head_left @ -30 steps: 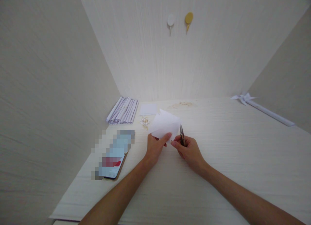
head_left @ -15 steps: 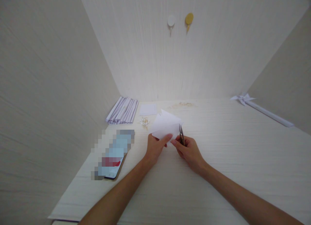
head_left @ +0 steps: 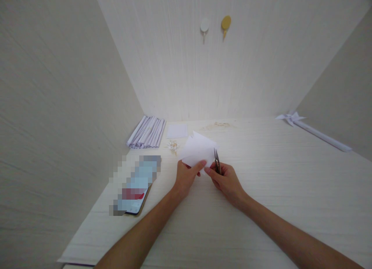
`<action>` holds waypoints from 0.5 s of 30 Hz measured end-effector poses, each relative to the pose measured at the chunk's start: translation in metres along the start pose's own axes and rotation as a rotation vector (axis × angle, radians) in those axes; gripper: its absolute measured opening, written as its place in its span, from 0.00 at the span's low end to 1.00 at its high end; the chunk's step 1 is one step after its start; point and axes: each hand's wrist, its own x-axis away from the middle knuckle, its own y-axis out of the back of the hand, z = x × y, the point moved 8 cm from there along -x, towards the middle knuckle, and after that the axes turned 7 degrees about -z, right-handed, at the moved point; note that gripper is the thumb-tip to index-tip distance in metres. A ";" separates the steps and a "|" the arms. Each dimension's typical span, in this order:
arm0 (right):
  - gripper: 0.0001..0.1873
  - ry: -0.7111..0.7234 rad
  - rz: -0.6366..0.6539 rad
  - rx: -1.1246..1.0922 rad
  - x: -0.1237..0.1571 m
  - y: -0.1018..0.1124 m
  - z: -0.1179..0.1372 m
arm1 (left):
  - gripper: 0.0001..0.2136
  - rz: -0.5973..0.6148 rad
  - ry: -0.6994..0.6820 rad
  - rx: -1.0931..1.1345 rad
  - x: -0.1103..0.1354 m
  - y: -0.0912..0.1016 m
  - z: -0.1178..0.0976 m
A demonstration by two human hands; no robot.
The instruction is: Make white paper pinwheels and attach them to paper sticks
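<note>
My left hand has its grip clamped on the lower edge of the white paper sheet, holding it just above the desk. My right hand grips small scissors, blades at the sheet's right edge. Left of the sheet lie a pin cluster and a phone.

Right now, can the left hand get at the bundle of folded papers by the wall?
Probably yes: bare table lies between the left hand and the bundle of folded papers. But that hand is busy pinching a white sheet.
</note>
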 end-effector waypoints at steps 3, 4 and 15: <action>0.17 -0.002 0.002 0.007 0.000 0.000 0.000 | 0.10 0.000 0.003 0.000 0.000 0.000 0.001; 0.17 -0.006 0.006 0.005 0.000 0.000 0.000 | 0.10 -0.003 0.003 0.002 0.000 0.000 0.001; 0.15 -0.027 0.028 -0.065 -0.002 -0.002 -0.004 | 0.09 -0.018 0.008 0.013 0.000 0.000 0.000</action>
